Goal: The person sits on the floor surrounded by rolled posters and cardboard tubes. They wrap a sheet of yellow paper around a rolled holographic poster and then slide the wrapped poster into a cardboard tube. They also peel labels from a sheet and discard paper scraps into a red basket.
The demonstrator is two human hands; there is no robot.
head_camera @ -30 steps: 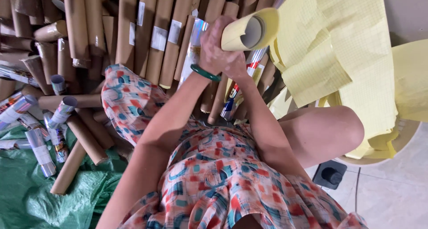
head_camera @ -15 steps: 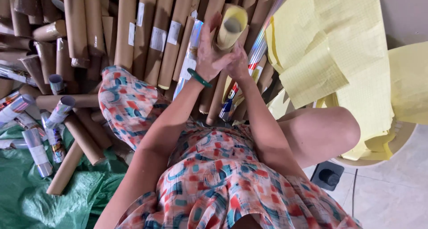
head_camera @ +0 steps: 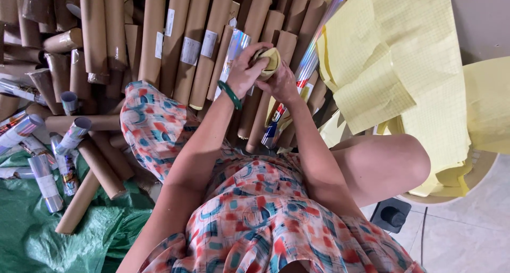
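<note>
Both hands were clamped on one yellow paper roll, held up just above the brown cardboard tubes: left hand wrapped round its side, right hand gripping from below. I reckon the rolled sheet could've sprung loose if either grip eased, or got crushed, it already looked squashed at the end.

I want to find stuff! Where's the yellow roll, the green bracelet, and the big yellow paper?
yellow roll (head_camera: 268, 60), head view, on its open end between both hands.
green bracelet (head_camera: 230, 95), head view, on the band across the left wrist.
big yellow paper (head_camera: 393, 55), head view, on its flat gridded face.
</note>
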